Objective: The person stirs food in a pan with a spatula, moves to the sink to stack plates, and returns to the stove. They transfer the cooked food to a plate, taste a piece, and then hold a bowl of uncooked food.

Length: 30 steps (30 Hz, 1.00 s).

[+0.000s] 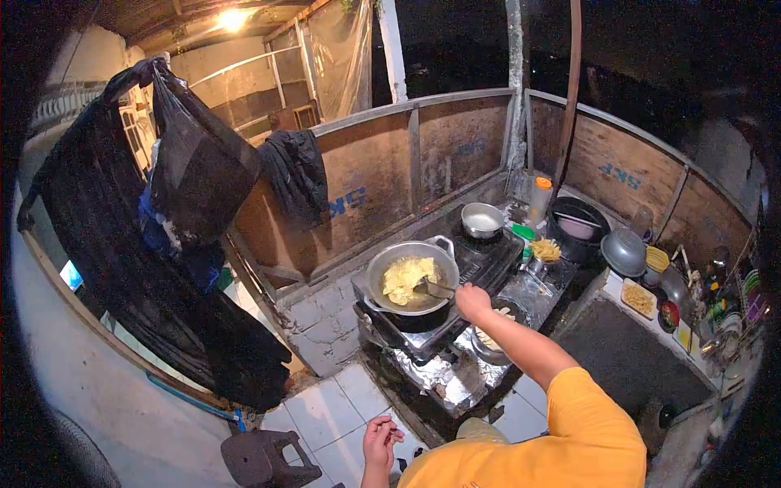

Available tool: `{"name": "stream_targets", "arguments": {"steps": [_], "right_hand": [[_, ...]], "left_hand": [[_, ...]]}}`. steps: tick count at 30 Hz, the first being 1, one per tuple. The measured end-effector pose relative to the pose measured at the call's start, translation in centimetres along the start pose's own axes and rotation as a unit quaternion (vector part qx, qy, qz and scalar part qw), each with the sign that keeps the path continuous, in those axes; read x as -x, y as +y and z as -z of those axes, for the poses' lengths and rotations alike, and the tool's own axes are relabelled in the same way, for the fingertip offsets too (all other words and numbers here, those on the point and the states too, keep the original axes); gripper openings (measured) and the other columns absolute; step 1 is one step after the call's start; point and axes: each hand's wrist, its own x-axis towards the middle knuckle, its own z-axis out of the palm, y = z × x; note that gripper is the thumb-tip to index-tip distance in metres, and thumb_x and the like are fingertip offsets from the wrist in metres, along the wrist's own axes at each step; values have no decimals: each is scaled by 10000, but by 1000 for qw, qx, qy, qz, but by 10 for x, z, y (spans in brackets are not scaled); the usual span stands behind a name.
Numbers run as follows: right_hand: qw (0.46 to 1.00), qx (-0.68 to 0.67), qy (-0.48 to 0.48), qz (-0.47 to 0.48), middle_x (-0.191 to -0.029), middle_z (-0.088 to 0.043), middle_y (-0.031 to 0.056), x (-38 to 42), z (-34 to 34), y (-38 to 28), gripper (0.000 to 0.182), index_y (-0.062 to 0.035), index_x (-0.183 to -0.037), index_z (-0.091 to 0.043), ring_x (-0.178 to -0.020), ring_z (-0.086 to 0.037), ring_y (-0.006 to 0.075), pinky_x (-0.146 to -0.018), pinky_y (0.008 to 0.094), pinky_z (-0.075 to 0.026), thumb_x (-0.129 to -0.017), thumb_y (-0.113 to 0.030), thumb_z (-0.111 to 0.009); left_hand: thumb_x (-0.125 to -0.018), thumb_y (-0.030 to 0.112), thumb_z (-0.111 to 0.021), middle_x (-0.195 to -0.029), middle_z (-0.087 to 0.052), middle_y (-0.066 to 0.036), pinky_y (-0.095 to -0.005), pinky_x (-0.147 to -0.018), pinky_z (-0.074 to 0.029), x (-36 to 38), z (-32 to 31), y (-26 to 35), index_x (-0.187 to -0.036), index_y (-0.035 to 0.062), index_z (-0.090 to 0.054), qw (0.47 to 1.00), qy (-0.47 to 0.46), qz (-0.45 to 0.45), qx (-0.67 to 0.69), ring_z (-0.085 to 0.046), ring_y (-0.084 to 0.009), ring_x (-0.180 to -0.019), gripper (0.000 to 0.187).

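My right hand (pixel 472 302) is closed around the handle of a spatula (pixel 439 288). Its dark blade reaches into a two-handled wok (pixel 376 271) and touches a yellow, egg-like mass (pixel 407 281) that lies in liquid. The wok stands on the left burner of a black stove (pixel 488 264). Low in the view, my left hand (pixel 379 443) hangs away from the stove with loosely curled fingers, and nothing shows in it. Beneath my right forearm, partly hidden, is a pan (pixel 490 350) with pale strips in it.
A small pot (pixel 482 220) sits on the stove's far burner. Foil (pixel 443 376) covers the near ledge. A bowl of yellow strips (pixel 545 250), an orange-lidded container (pixel 539 199) and a black bucket (pixel 576 228) stand behind. Dishes crowd the right counter; a stool (pixel 264 455) is lower left.
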Motion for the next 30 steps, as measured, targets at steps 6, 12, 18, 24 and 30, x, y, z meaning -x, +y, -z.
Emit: {"name": "stream_targets", "arguments": {"steps": [6,12,18,24,30], "right_hand": [[1000,19,-5,-10,-840,-644,186,-16,47,-3,127,-41,-772,-651,-734,-658,314,-623,403,-538,-735,-111,-552],[998,46,26,30,-820,-638,173,-19,84,-10,143,-39,-772,-651,-735,-659,299,-628,401,-536,-747,-126,-540],[990,59,106,76,-786,-638,133,-26,62,-27,129,-47,-769,-652,-684,-656,270,-573,370,-535,-751,-121,-548],[995,30,80,58,-810,-636,162,-8,52,-30,123,-41,-768,-633,-707,-653,286,-584,385,-533,-761,-116,-536],[1000,-7,24,3,-855,-637,162,-26,14,-41,165,-17,-847,-634,-738,-660,295,-603,383,-541,-787,-120,-519]], "left_hand": [[-906,116,-511,-853,-576,-85,-286,-582,-503,4,3,0,-1052,22,-491,1000,-1,-11,-3,-613,-198,-698,175],[-907,132,-514,-863,-573,-89,-287,-584,-501,7,5,-3,-1055,11,-488,1000,6,-15,5,-604,-196,-687,193],[-884,113,-530,-850,-579,-87,-323,-589,-505,8,-7,-1,-1051,19,-498,1000,8,-10,-5,-602,-222,-674,195],[-905,129,-511,-861,-569,-86,-308,-598,-502,12,2,-4,-1061,16,-490,1000,8,-17,-5,-600,-203,-695,194],[-902,123,-508,-840,-569,-87,-311,-599,-505,13,-9,-1,-1059,16,-490,1000,6,-15,3,-602,-209,-692,191]]}}
